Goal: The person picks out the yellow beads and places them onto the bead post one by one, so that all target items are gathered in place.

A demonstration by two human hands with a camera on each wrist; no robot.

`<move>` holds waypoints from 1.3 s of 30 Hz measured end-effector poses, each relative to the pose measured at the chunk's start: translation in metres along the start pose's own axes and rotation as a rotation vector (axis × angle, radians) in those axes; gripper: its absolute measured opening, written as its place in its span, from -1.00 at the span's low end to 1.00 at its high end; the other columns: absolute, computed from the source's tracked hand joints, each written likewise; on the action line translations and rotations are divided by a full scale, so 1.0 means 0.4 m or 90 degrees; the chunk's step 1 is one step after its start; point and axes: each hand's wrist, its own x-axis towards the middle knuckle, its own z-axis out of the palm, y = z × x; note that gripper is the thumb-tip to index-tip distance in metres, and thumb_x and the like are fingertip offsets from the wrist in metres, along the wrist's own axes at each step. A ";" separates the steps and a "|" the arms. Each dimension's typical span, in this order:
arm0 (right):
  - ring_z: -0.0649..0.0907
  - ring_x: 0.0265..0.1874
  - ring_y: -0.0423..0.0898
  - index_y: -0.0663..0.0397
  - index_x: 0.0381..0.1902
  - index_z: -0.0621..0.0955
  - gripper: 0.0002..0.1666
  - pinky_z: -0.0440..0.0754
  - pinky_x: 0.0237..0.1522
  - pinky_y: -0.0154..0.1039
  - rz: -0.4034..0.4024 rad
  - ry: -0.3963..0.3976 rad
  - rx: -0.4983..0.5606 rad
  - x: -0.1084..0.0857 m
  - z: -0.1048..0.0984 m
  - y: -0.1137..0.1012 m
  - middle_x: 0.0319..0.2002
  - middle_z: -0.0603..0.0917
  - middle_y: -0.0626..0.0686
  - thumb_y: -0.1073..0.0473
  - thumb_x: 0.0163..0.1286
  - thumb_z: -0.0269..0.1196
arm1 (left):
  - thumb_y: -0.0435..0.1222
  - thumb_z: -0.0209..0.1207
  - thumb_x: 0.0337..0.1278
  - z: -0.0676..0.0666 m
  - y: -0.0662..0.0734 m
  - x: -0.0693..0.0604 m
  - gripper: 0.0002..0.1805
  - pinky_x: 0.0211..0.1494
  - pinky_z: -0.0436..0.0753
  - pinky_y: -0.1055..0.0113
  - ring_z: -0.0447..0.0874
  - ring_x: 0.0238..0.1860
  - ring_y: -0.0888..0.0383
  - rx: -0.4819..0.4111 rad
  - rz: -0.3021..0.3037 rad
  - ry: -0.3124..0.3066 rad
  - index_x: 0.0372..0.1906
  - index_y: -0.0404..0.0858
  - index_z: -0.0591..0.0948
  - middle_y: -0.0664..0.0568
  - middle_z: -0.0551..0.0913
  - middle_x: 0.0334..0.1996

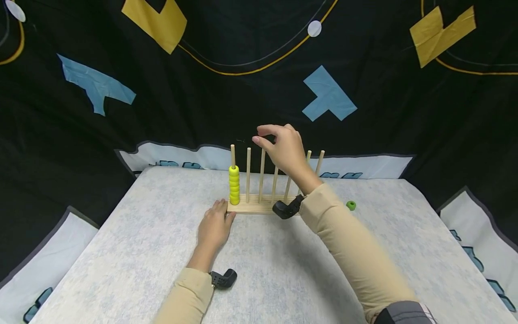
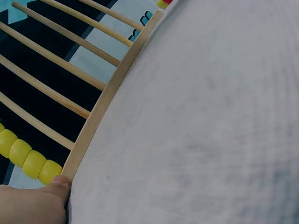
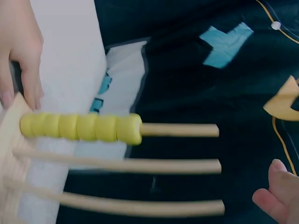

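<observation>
A wooden bead stand (image 1: pixel 252 208) has several upright pegs on a flat base. Yellow beads (image 1: pixel 234 185) are stacked on its leftmost peg, whose top stays bare. My left hand (image 1: pixel 213 227) holds the left end of the base, thumb at the front edge near the lowest bead. Above the pegs, my right hand (image 1: pixel 285 146) is raised with thumb and index finger bent towards each other; I see nothing between them. In the right wrist view its fingertips (image 3: pixel 278 168) are off to the side of the peg tops. My right hand and forearm hide parts of the right-hand pegs.
A green bead (image 1: pixel 350 205) lies on the pale cloth-covered table (image 1: pixel 251 270), right of the stand. Red and yellow beads (image 2: pixel 163 3) show beyond the stand's far end in the left wrist view. A dark curtain (image 1: pixel 226 108) hangs behind the table.
</observation>
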 end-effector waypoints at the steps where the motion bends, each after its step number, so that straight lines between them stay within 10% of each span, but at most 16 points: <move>1: 0.52 -0.16 -0.08 -0.08 0.13 0.68 -0.57 0.49 -0.12 -0.21 0.000 0.004 0.005 -0.004 -0.012 0.009 0.03 0.76 -0.08 -0.09 0.38 0.30 | -0.01 0.04 0.46 0.000 0.000 0.000 -0.36 0.52 0.30 -0.11 0.22 0.52 -0.13 0.000 0.002 0.000 0.41 -0.36 0.38 -0.16 0.35 0.46; 25: 0.44 -0.32 -0.18 0.00 0.11 0.67 -0.57 0.36 -0.31 -0.34 0.160 0.158 0.061 -0.254 -0.206 0.351 0.02 0.76 0.07 -0.08 0.41 0.27 | -0.02 0.02 0.48 0.000 -0.003 0.000 -0.36 0.56 0.23 -0.07 0.19 0.53 -0.13 0.002 0.012 -0.005 0.42 -0.38 0.35 -0.18 0.33 0.46; 34: 0.45 -0.37 -0.05 0.04 0.23 0.59 -0.48 0.43 -0.51 -0.31 0.289 0.017 -0.025 -0.339 -0.157 0.481 0.12 0.69 0.14 -0.11 0.46 0.21 | -0.02 0.02 0.48 0.000 -0.004 -0.002 -0.36 0.57 0.21 -0.07 0.18 0.54 -0.12 0.002 0.008 -0.007 0.42 -0.38 0.35 -0.17 0.33 0.47; 39: 0.55 0.07 0.19 0.04 0.39 0.44 -0.41 0.60 0.05 0.11 0.368 -0.142 -0.062 -0.373 -0.131 0.526 0.31 0.54 0.18 -0.07 0.52 0.15 | -0.03 0.02 0.47 0.001 -0.003 0.001 -0.36 0.57 0.21 -0.05 0.20 0.53 -0.12 0.004 0.014 -0.001 0.41 -0.37 0.36 -0.17 0.34 0.46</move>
